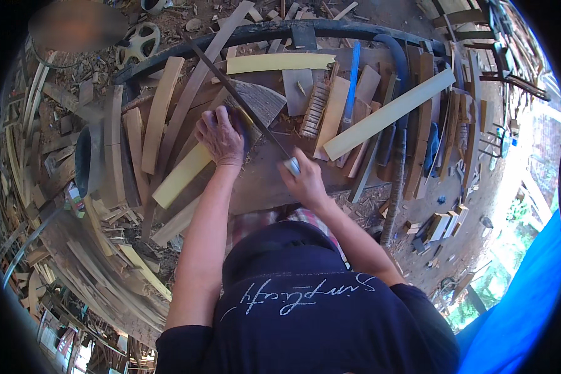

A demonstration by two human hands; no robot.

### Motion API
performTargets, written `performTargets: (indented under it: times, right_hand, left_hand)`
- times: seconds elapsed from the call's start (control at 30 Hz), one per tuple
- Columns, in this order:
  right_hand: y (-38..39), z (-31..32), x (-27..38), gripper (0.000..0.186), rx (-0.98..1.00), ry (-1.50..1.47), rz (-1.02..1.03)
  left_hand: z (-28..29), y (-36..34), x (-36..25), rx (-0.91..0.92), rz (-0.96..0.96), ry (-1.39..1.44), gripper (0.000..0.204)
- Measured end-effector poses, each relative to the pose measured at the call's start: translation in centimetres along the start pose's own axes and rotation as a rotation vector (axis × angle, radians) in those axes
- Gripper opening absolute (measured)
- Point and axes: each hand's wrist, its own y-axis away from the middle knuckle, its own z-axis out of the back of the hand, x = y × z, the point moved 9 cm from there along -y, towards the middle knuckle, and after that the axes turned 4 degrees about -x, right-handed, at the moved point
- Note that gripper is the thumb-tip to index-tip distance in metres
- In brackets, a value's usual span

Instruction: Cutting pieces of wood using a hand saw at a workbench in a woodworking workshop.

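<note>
My left hand (220, 138) presses down with bent fingers on a pale yellow wooden strip (182, 176), holding it slantwise on the bench. In my right hand (306, 181) is the light-coloured grip of a hand saw (260, 122). Its long, narrow dark blade runs up and left, crossing the strip's far end just beyond my left fingers. A grey, weathered wooden block (263, 103) lies under that end. Where the blade meets the wood is partly hidden by my fingers.
Another yellow strip (280, 63) lies behind the saw, and a third pale strip (389, 114) slants to the right. A blue bar (353, 78), curved dark pipe (397, 59) and several boards crowd the right side. Wood piles (87, 268) fill the left. A blue sheet (523, 299) hangs at lower right.
</note>
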Motion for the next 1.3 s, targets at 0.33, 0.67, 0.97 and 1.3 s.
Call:
performTargets:
  times: [0.33, 0.67, 0.97, 1.3]
  right_hand:
    - [-3.0, -1.4, 1.4, 0.026, -0.037, 0.005, 0.024]
    - [-0.9, -0.4, 0.0, 0.024, -0.037, -0.015, -0.001]
    - [4.8, 1.7, -1.6, 0.027, -0.034, -0.049, -0.075]
    - [3.7, 1.1, -1.7, 0.025, -0.013, -0.048, -0.015]
  left_hand:
    - [-0.7, 0.1, 0.2, 0.039, 0.026, -0.037, 0.015]
    - [-0.4, -0.2, -0.3, 0.039, 0.033, -0.051, 0.014]
    - [-0.3, -0.1, -0.2, 0.023, 0.038, 0.007, 0.018]
    - [-0.4, -0.2, 0.1, 0.027, 0.059, -0.005, 0.019]
